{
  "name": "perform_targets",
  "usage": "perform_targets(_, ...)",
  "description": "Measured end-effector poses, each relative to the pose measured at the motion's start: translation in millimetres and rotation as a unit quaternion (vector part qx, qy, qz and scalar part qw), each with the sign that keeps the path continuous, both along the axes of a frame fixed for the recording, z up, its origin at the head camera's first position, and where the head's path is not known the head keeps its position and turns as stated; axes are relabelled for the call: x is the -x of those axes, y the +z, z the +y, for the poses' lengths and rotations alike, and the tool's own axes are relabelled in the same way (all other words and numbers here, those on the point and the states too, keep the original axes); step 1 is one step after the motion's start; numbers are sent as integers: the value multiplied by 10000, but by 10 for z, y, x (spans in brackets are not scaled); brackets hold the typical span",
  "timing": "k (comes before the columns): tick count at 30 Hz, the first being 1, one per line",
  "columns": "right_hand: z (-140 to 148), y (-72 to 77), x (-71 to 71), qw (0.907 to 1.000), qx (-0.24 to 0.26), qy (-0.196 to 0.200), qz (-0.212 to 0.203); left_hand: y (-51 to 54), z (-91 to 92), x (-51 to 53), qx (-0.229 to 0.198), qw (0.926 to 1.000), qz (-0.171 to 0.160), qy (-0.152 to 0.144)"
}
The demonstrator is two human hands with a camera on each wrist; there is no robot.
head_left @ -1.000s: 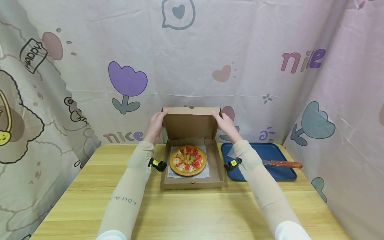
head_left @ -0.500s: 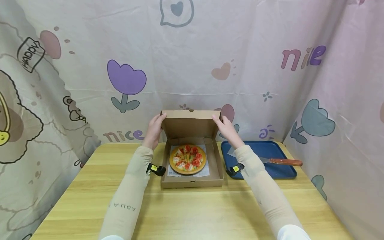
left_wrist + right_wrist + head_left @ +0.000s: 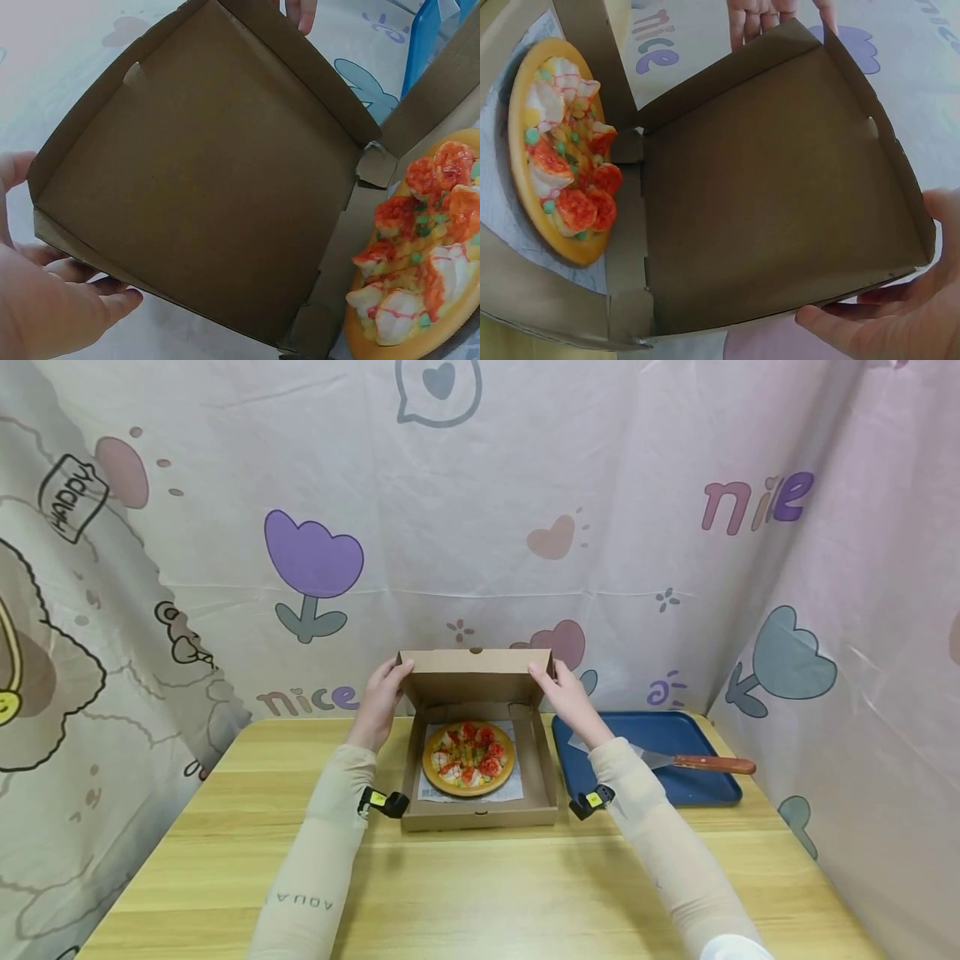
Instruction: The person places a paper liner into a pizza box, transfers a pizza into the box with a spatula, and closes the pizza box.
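A brown cardboard pizza box (image 3: 480, 819) stands on the table with its lid (image 3: 476, 685) raised at the back. Inside, a round pizza (image 3: 468, 760) with red and white toppings lies on a sheet of printed paper (image 3: 514, 787). My left hand (image 3: 378, 702) grips the lid's left front corner, its thumb on the front flap. At the right corner, my right hand (image 3: 566, 697) holds the lid the same way. Both wrist views show the lid's inner face (image 3: 202, 172), with fingers wrapped around behind its corners.
Right of the box lies a blue tray (image 3: 697, 787), partly behind my right forearm. Across it rests a spatula with a wooden handle (image 3: 714, 765) that sticks out past the tray's right edge. A patterned curtain (image 3: 465, 527) hangs directly behind the table (image 3: 480, 893).
Both hands have lowered the lid's front edge, tilting it forward over the box. The pizza, box base, tray and spatula have stayed where they were.
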State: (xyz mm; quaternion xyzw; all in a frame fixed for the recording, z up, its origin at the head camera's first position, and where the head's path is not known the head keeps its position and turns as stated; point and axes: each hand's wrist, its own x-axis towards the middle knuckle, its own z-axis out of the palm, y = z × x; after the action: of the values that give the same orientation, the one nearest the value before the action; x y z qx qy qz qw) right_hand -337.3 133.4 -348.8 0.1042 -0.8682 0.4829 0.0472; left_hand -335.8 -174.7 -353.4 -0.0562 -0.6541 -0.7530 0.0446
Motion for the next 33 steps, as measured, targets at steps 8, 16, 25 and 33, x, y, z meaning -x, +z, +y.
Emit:
perform_targets(8, 35, -122, -56, 9999, -127, 42, 3, -92, 16, -53, -215, 9998, -11, -9)
perform_targets(16, 45, -222, -97, 9999, -69, 89, 101, -183, 18, -90, -268, 9996, -4, 62)
perform_targets(25, 36, -294, -135, 9998, -65, 71, 160, -222, 10, -178, -308, 9995, -58, 55)
perform_targets(33, 43, -352, -183, 9999, -100, -9, 140, -261, 13, -232, -330, 9993, -87, 156)
